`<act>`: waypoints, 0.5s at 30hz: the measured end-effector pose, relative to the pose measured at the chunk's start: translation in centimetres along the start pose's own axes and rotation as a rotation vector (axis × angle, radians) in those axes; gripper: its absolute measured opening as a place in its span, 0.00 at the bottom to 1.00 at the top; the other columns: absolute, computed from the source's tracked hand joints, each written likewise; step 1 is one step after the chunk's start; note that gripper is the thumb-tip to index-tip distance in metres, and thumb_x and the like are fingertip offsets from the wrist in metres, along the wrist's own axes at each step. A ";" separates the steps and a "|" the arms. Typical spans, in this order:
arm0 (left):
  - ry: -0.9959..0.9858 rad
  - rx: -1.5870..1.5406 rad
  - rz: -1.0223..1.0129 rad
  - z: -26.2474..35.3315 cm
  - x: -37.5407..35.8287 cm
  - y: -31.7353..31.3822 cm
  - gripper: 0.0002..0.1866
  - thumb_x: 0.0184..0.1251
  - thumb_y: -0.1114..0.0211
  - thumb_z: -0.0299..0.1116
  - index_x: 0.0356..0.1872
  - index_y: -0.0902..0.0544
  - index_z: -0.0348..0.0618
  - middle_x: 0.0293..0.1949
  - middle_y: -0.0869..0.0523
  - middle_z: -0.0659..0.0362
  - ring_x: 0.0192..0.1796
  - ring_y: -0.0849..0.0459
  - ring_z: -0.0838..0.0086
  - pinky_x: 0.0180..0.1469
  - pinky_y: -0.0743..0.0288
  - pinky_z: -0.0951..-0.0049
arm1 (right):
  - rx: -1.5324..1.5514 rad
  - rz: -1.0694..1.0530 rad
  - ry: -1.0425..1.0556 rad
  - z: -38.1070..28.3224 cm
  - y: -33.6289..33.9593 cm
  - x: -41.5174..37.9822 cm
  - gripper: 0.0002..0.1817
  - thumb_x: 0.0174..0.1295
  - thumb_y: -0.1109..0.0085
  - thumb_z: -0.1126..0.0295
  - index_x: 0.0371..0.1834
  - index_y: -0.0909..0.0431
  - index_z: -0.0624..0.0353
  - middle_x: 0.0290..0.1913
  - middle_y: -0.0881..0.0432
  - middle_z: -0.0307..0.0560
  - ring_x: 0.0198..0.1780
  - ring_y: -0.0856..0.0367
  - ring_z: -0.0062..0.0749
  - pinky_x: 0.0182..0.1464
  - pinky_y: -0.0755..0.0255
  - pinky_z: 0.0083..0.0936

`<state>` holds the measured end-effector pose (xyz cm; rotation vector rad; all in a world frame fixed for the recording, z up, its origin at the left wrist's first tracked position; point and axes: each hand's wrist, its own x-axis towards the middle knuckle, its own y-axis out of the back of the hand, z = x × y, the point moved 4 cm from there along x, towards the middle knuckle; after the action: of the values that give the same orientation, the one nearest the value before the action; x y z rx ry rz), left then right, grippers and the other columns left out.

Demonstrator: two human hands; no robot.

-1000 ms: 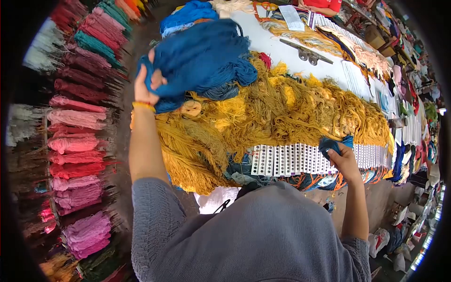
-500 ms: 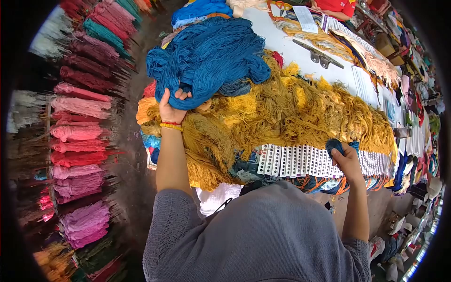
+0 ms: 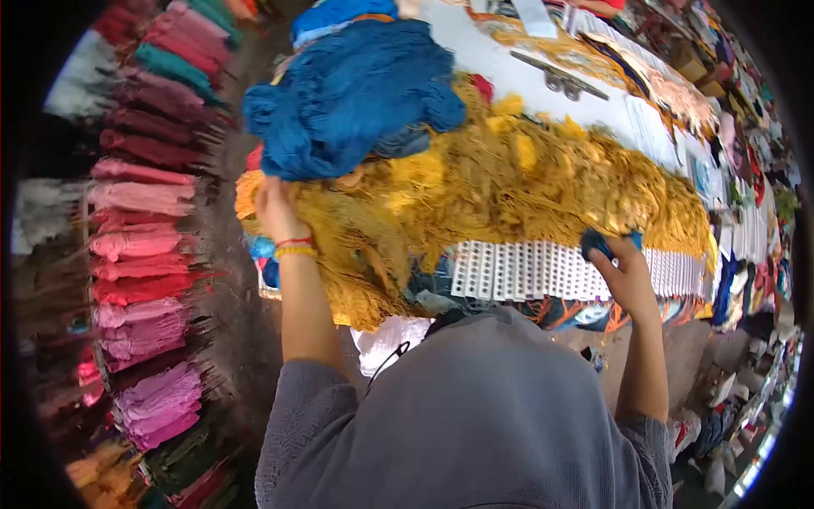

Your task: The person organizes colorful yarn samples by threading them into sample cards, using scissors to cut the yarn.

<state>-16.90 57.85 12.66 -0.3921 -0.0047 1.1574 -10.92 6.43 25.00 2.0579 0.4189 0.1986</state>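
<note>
A big heap of blue yarn (image 3: pixel 356 93) lies at the upper left of the table. My left hand (image 3: pixel 281 214), smeared by motion, is just below its near edge, beside the orange yarn (image 3: pixel 249 191) and the mustard yarn (image 3: pixel 356 225). I cannot tell whether its fingers hold a strand. Over on the right, my right hand (image 3: pixel 626 273) is closed on a small bundle of dark blue yarn (image 3: pixel 595 243). This bundle is in front of the mustard pile, above the white cards with punched holes (image 3: pixel 530 273).
Pink, red and purple skeins (image 3: pixel 140 246) hang on a rack to the left, across a strip of floor (image 3: pixel 233 339). A metal clip (image 3: pixel 560 75) sits on the white surface behind the yarn. Part of another person in a red shirt (image 3: pixel 604 7) shows at the top.
My left hand has come off the blue heap and moved down and left to its near edge. My right hand keeps the dark blue bundle, slightly lower in view. The whole view has shifted a little.
</note>
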 end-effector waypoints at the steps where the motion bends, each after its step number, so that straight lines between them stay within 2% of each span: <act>1: -0.051 0.054 -0.015 1.0 -2.4 -0.9 0.12 0.59 0.40 0.30 0.43 0.25 0.40 0.39 0.21 0.62 0.42 0.23 0.76 0.44 0.30 0.77 | -0.030 0.039 0.030 -0.6 0.7 0.0 0.13 0.52 0.41 0.64 0.22 0.30 0.63 0.17 0.32 0.53 0.27 0.33 0.49 0.30 0.39 0.38; 2: -0.100 0.107 -0.034 1.9 -5.0 -1.9 0.10 0.60 0.41 0.29 0.42 0.25 0.40 0.38 0.21 0.62 0.42 0.23 0.77 0.42 0.30 0.79 | -0.063 -0.073 -0.023 -0.3 1.0 0.0 0.10 0.54 0.42 0.66 0.28 0.23 0.63 0.24 0.26 0.50 0.32 0.28 0.38 0.37 0.36 0.29; 3: -0.081 0.051 -0.189 1.3 -7.0 -3.1 0.09 0.60 0.43 0.26 0.42 0.24 0.39 0.37 0.21 0.60 0.40 0.23 0.78 0.41 0.30 0.81 | 0.045 -0.106 -0.064 0.0 1.3 0.0 0.11 0.55 0.43 0.65 0.27 0.23 0.64 0.24 0.25 0.49 0.31 0.27 0.35 0.36 0.36 0.28; 4: -0.054 0.108 -0.400 0.7 -10.0 -4.8 0.09 0.61 0.43 0.26 0.41 0.23 0.39 0.37 0.20 0.60 0.39 0.22 0.78 0.42 0.29 0.81 | 0.175 -0.121 -0.120 -0.4 1.9 0.0 0.11 0.55 0.43 0.65 0.25 0.23 0.64 0.22 0.25 0.48 0.29 0.27 0.33 0.33 0.36 0.27; 5: -0.032 0.158 -0.610 0.2 -13.6 -6.7 0.08 0.61 0.43 0.25 0.41 0.23 0.38 0.37 0.20 0.59 0.39 0.22 0.77 0.42 0.29 0.80 | 0.146 -0.150 -0.132 -0.2 2.4 0.0 0.13 0.57 0.44 0.64 0.23 0.25 0.64 0.20 0.26 0.43 0.26 0.27 0.27 0.31 0.35 0.23; 7: 0.070 0.252 -0.949 -1.1 -20.8 -10.2 0.09 0.60 0.43 0.25 0.41 0.23 0.36 0.36 0.19 0.58 0.39 0.21 0.76 0.43 0.28 0.79 | 0.503 -0.156 -0.137 0.8 2.7 -0.1 0.15 0.58 0.44 0.63 0.19 0.29 0.62 0.17 0.27 0.40 0.21 0.28 0.21 0.25 0.35 0.22; 8: 0.193 0.348 -1.158 -0.7 -24.6 -12.0 0.11 0.61 0.45 0.25 0.45 0.24 0.35 0.38 0.19 0.58 0.41 0.21 0.77 0.44 0.28 0.79 | 0.618 -0.216 -0.174 0.1 3.5 -0.2 0.15 0.60 0.46 0.63 0.20 0.29 0.60 0.17 0.28 0.35 0.21 0.30 0.14 0.24 0.36 0.17; 10: 0.350 0.090 -1.508 -0.3 -31.1 -15.6 0.14 0.62 0.46 0.24 0.49 0.26 0.34 0.39 0.20 0.57 0.44 0.21 0.76 0.49 0.28 0.76 | 0.701 -0.248 -0.173 -1.3 5.1 -0.2 0.14 0.60 0.46 0.64 0.20 0.29 0.59 0.17 0.30 0.33 0.20 0.31 0.13 0.22 0.38 0.12; 11: 0.378 0.029 -1.587 -0.3 -33.8 -17.2 0.14 0.61 0.45 0.24 0.49 0.27 0.34 0.39 0.20 0.58 0.43 0.22 0.77 0.48 0.28 0.77 | 0.693 -0.330 -0.192 -2.1 6.0 -0.2 0.13 0.61 0.47 0.65 0.21 0.29 0.60 0.17 0.30 0.33 0.20 0.32 0.12 0.21 0.40 0.11; 12: 0.408 -0.032 -1.665 -0.2 -36.1 -18.6 0.15 0.60 0.43 0.24 0.49 0.27 0.34 0.40 0.20 0.58 0.43 0.22 0.78 0.48 0.27 0.78 | 0.746 -0.339 -0.071 -3.2 6.7 -0.2 0.13 0.61 0.47 0.65 0.21 0.29 0.60 0.17 0.30 0.32 0.20 0.33 0.12 0.21 0.41 0.11; 13: 0.416 -0.046 -1.642 -0.3 -37.5 -19.8 0.13 0.60 0.43 0.24 0.46 0.27 0.35 0.38 0.20 0.59 0.42 0.22 0.79 0.46 0.27 0.79 | 0.797 -0.346 0.052 -4.2 7.4 -0.3 0.13 0.61 0.47 0.65 0.21 0.29 0.60 0.17 0.31 0.32 0.20 0.33 0.12 0.20 0.41 0.11; 15: 0.361 -0.004 -1.633 0.2 -38.7 -22.2 0.08 0.59 0.42 0.24 0.39 0.27 0.36 0.35 0.22 0.62 0.38 0.23 0.82 0.42 0.28 0.81 | 0.781 -0.299 0.099 -4.8 9.6 -0.8 0.12 0.60 0.47 0.66 0.23 0.27 0.61 0.18 0.30 0.31 0.21 0.34 0.10 0.21 0.41 0.11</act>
<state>-13.02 15.80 27.23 -0.4286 -0.0095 -0.5276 -11.09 5.73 35.74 2.7057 0.9737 -0.0620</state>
